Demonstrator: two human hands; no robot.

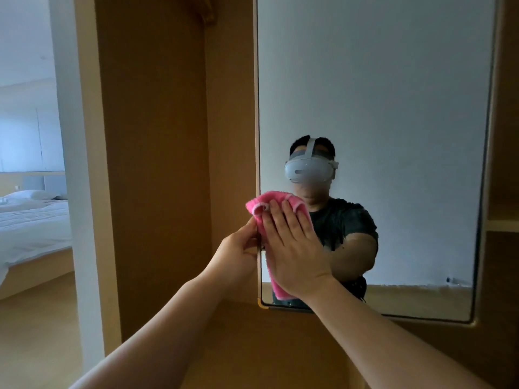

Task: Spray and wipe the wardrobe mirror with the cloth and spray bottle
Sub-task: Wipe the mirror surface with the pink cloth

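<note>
The wardrobe mirror hangs in a thin gold frame on the wooden wardrobe front. A pink cloth lies flat against the glass near the mirror's lower left edge. My right hand presses on the cloth with straight fingers spread over it. My left hand grips the mirror's left edge just beside the cloth, fingers curled round the frame. No spray bottle is in view. The glass reflects a person in a dark shirt wearing a white headset.
A wooden wardrobe panel stands left of the mirror. Further left a doorway opens onto a bed with white linen. An open wooden shelf sits right of the mirror.
</note>
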